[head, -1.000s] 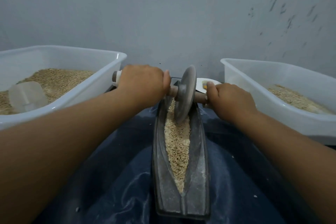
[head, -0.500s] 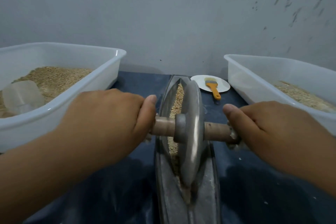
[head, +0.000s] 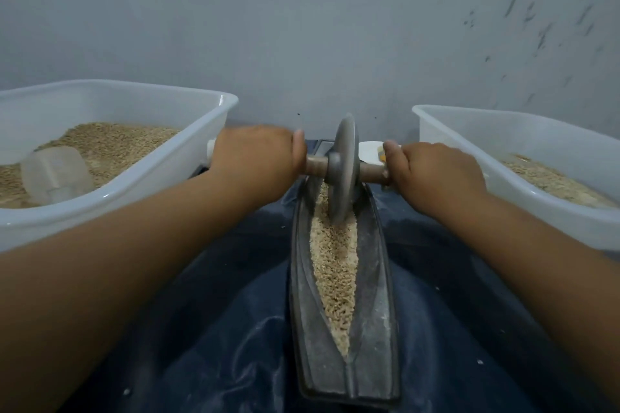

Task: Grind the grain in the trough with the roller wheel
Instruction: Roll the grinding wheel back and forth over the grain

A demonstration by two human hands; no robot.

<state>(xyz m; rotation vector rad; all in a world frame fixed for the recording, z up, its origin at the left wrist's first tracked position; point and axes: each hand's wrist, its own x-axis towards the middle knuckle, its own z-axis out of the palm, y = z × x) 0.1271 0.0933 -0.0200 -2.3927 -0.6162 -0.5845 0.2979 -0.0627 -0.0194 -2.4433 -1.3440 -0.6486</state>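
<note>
Here the roller wheel (head: 341, 174) stood on edge at the far end of the trough (head: 372, 329), its lower rim sunk in the grain (head: 335, 265) so that the contact point was buried. The left hand (head: 256, 161) was curled over the wooden axle (head: 317, 164) on its side of the disc, thumb lying along the shaft toward the hub; the fingers themselves were out of sight beneath the knuckles. The right hand (head: 436, 171) wrapped the other end the same way, hiding that part of the axle, though a short pale tip showed past the left hand. Both hands were slightly blurred.

The grain filled the narrow groove from the wheel down to a point near the trough's close end. The trough lay on a dark blue sheet (head: 214, 345) covering the counter, speckled with a few pale flecks.

A white bin (head: 134, 191) on the left held more grain and a clear scoop (head: 55, 174), half sunk and hard to make out; its near side was cut off by the forearm. A second white bin (head: 523, 198) on the right, cropped by the frame edge, held a shallower layer. Behind the wheel, a white plate (head: 369, 151) showed only as a sliver, with something yellow on it, too covered to identify.
</note>
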